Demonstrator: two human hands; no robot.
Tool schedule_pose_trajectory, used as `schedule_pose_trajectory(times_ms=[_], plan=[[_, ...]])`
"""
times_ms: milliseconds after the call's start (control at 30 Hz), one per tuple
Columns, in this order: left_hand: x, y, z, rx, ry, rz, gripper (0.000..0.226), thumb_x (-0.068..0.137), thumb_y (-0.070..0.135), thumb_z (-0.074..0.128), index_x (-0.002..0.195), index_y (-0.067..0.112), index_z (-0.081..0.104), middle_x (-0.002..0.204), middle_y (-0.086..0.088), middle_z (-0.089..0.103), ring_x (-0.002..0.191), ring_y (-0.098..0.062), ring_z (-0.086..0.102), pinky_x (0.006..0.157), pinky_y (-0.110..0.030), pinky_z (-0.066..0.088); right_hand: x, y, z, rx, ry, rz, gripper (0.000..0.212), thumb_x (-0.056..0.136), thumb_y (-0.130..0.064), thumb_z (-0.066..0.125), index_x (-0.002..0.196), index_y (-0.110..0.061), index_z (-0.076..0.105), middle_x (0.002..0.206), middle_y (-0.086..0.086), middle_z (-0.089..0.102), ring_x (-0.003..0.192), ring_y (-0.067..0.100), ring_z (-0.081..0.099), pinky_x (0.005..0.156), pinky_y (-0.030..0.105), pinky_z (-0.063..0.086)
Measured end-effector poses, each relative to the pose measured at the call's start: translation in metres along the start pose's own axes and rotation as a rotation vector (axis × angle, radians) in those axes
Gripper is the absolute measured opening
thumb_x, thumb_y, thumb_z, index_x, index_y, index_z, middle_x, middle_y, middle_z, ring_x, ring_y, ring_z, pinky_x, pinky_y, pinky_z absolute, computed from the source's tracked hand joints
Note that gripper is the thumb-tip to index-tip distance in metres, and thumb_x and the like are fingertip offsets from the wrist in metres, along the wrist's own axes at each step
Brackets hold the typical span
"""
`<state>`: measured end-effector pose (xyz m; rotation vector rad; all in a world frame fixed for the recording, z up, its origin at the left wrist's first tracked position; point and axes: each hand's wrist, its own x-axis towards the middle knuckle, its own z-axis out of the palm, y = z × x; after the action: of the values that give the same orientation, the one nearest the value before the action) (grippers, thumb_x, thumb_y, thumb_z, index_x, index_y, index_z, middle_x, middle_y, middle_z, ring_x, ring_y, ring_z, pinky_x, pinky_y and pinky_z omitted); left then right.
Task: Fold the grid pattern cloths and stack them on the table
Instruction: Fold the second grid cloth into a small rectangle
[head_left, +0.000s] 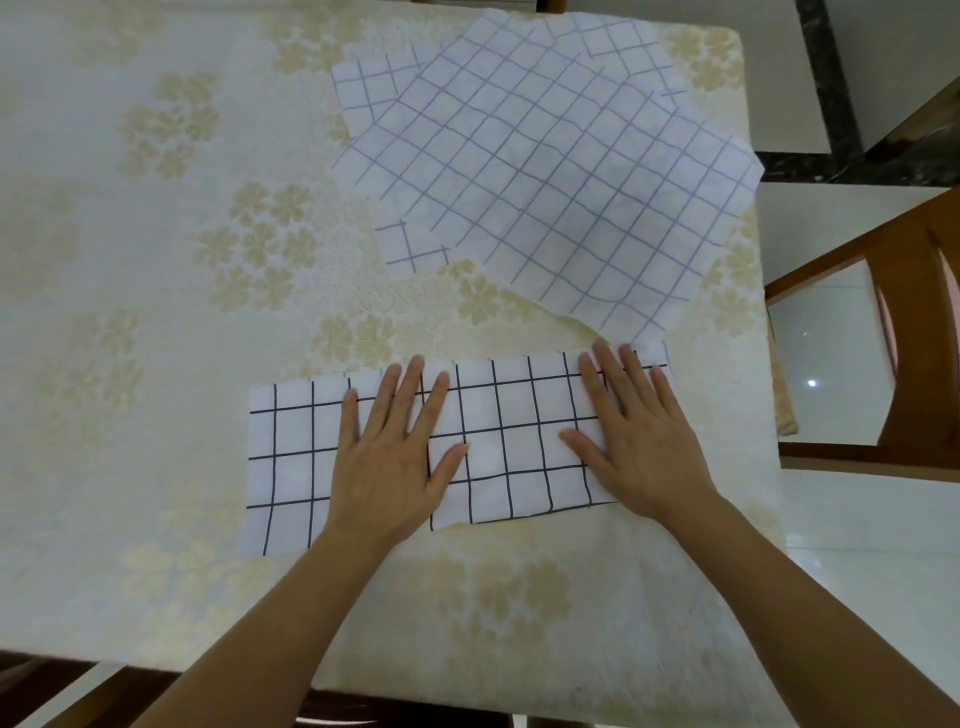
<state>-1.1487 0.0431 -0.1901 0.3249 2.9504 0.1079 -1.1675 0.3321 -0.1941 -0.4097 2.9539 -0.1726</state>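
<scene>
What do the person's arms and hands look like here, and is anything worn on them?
Both arms are bare to the bottom edge of the picture, with no sleeves in view. The left hand and right hand show no gloves, rings, watches or bracelets. The fingernails look short and unpainted.

White folded cloth (498, 447) gridded in black; white unfolded cloths (561, 171), grid fainter, bluish; table (156, 260) cream with pale gold flowers.

Wooden chair (904, 332) beside floral tablecloth (156, 260)
</scene>
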Motion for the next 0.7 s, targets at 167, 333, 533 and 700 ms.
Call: schedule_pose_trajectory(times_ms=[167, 333, 533, 700], plan=[[-0.009, -0.014, -0.002, -0.002, 0.013, -0.016, 0.071, 0.1, 0.06, 0.018, 0.159, 0.022, 0.005, 0.167, 0.0, -0.002, 0.153, -0.02, -0.001, 0.121, -0.056, 0.01, -0.003, -0.018, -0.003, 0.016, 0.033, -0.071, 0.081, 0.1, -0.065, 0.025, 0.159, -0.014, 0.006, 0.168, 0.006, 0.0, 0.154, 0.024, -0.004, 0.125, 0.049, 0.01], [-0.012, -0.034, 0.003, -0.021, -0.004, -0.021, 0.071, 0.1, 0.059, 0.02, 0.159, 0.023, 0.004, 0.167, 0.001, -0.002, 0.153, -0.018, -0.001, 0.121, -0.054, 0.013, -0.007, -0.009, 0.004, -0.013, -0.027, -0.026, 0.08, 0.1, -0.064, 0.022, 0.159, -0.015, 0.001, 0.168, 0.004, -0.006, 0.154, 0.022, -0.007, 0.124, 0.049, 0.012], [-0.012, -0.041, -0.009, -0.019, 0.009, 0.032, 0.07, 0.102, 0.056, 0.02, 0.159, 0.02, 0.004, 0.167, -0.001, -0.002, 0.153, -0.019, -0.002, 0.121, -0.054, 0.014, -0.017, -0.008, -0.005, -0.011, -0.026, 0.083, 0.084, 0.098, -0.068, 0.014, 0.159, -0.012, -0.003, 0.168, 0.004, -0.006, 0.154, 0.02, -0.007, 0.124, 0.05, 0.012], [-0.02, -0.013, -0.007, -0.044, -0.006, 0.075, 0.072, 0.102, 0.059, 0.022, 0.159, 0.019, 0.002, 0.167, -0.001, -0.005, 0.153, -0.018, -0.005, 0.122, -0.052, 0.012, 0.016, -0.083, -0.002, 0.04, 0.032, -0.07, 0.086, 0.099, -0.067, 0.02, 0.158, -0.007, 0.004, 0.167, 0.01, -0.002, 0.154, 0.027, -0.003, 0.124, 0.051, 0.011]])
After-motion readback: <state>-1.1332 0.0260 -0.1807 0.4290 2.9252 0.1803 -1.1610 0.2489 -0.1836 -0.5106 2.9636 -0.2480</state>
